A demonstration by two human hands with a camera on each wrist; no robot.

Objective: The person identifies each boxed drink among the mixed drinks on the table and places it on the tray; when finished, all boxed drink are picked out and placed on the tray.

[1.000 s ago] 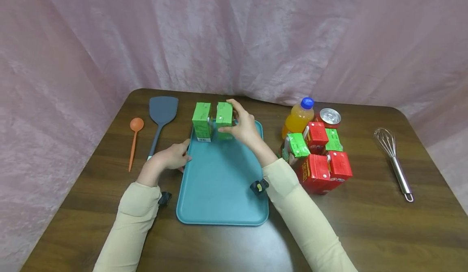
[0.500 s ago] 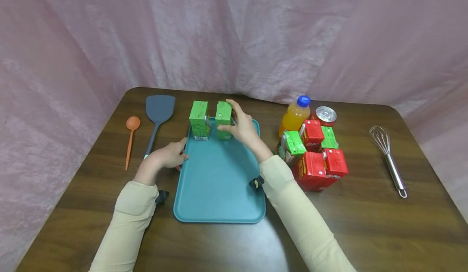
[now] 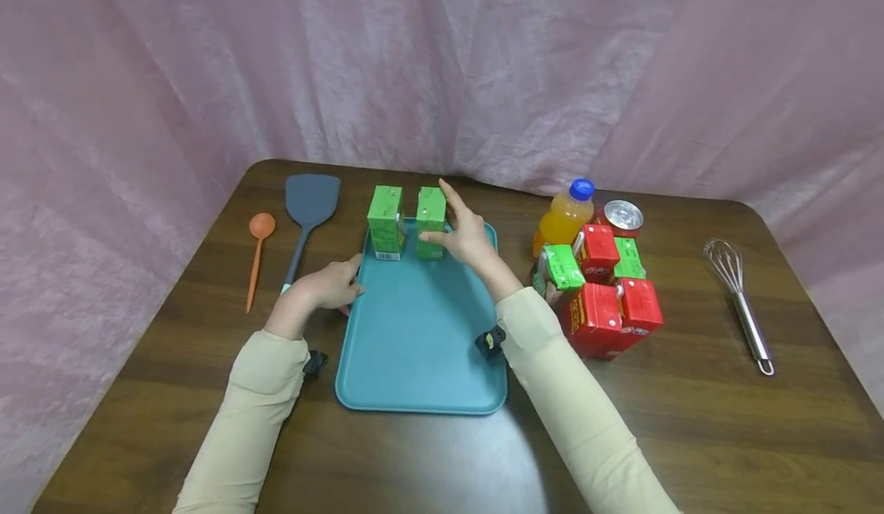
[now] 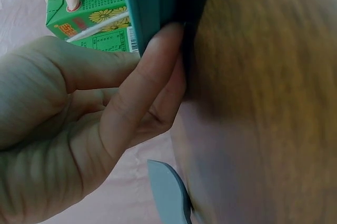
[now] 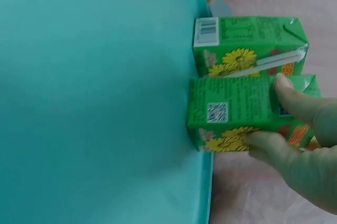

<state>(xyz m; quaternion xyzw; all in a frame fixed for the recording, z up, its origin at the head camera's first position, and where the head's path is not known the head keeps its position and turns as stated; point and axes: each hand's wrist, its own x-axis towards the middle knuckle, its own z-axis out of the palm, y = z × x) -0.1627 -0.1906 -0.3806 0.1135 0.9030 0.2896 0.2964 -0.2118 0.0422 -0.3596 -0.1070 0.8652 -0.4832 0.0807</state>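
A teal tray (image 3: 421, 330) lies on the table. Its left rim is pinched by my left hand (image 3: 331, 284), with fingers under the edge in the left wrist view. Two green drink cartons with yellow flowers stand upright at the tray's far end. My right hand (image 3: 470, 239) holds the right green carton (image 3: 431, 211) between thumb and fingers; in the right wrist view the thumb presses one face and a finger another. The left green carton (image 3: 386, 222), with a straw on its side, stands beside it, a narrow gap between them.
Right of the tray cluster an orange juice bottle (image 3: 562, 219), a red can (image 3: 621, 217), red cartons (image 3: 594, 318) and more green cartons (image 3: 562, 267). A whisk (image 3: 742, 307) lies far right. An orange spoon (image 3: 258, 249) and a grey spatula (image 3: 312, 199) lie left.
The view shifts slightly. Both hands keep nearly the same places on the tray rim and the right green carton; the cartons stay where they were.
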